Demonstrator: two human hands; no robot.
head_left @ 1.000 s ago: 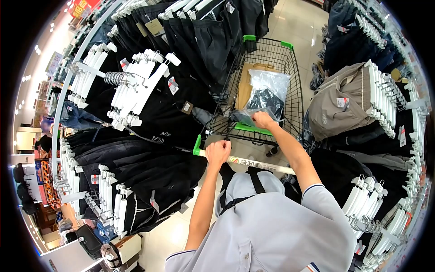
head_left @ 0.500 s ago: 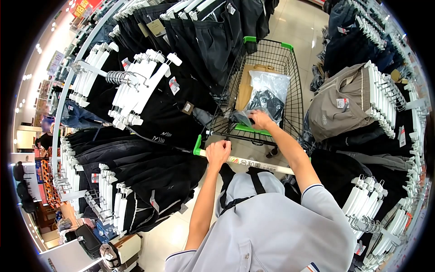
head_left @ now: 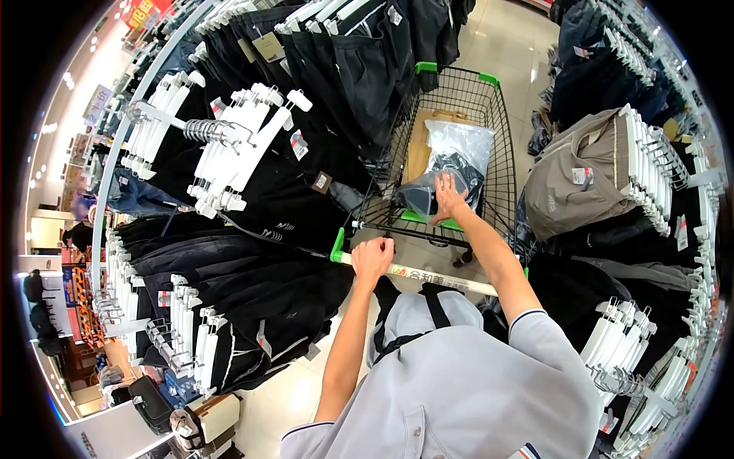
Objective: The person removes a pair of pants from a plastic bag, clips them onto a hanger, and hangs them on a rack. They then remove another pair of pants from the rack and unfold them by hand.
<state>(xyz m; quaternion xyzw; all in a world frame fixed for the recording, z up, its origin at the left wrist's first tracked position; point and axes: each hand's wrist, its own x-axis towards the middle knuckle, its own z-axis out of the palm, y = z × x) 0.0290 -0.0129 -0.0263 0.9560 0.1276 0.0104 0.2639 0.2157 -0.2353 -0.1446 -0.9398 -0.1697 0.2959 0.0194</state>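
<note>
My left hand (head_left: 372, 258) is wrapped round the white handle (head_left: 440, 278) of a shopping cart, near its green left end. Inside the black wire cart (head_left: 501, 164), my right hand (head_left: 449, 199) lies with fingers spread on dark items in clear plastic bags (head_left: 459, 157). The bag's far part looks whitish and its near part shows dark grey cloth. A tan flat item (head_left: 417, 149) lies beneath and to the left of the bags.
Black trousers (head_left: 252, 283) on white hangers crowd the left side. Taupe trousers (head_left: 573, 183) hang at the right, above more dark clothes. Pale floor tiles (head_left: 501, 38) show beyond the cart.
My right hand has moved slightly forward and to the right, its fingers going from bunched at the bag's near edge to spread on top. My left hand keeps its hold.
</note>
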